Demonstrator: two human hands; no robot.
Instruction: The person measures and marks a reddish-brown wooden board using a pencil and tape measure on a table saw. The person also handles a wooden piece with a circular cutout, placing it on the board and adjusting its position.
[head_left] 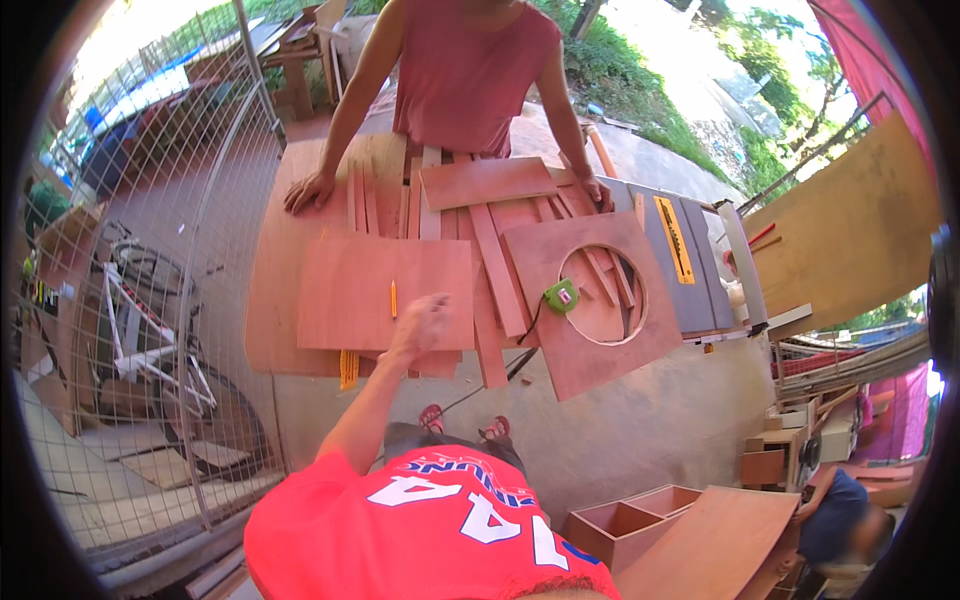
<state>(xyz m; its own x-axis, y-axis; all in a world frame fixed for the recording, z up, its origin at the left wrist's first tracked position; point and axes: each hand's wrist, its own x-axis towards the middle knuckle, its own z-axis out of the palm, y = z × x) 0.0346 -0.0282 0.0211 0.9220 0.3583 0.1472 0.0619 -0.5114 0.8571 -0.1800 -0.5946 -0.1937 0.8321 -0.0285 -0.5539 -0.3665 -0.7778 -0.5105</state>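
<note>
My left hand (424, 322) is over the right part of a flat reddish plywood panel (345, 265); its fingers are smeared by motion, so their grip is unclear. A yellow pencil (393, 299) lies on the panel just left of that hand. To the right, a square wooden board with a large round cutout (540, 250) rests on a pile of wood strips (497, 270). At the cutout's left edge sits a green tape measure (561, 295). Below the panel's near edge a yellow ruler (348, 370) sticks out. My right hand is out of view.
Across the table (270, 300) stands a person (478, 80) in a dull red top, hands on the table and wood. A grey machine table (690, 290) with a yellow tool adjoins at right. Wire fencing and a bicycle (150, 350) are left; wooden boxes (640, 515) lower right, near another person.
</note>
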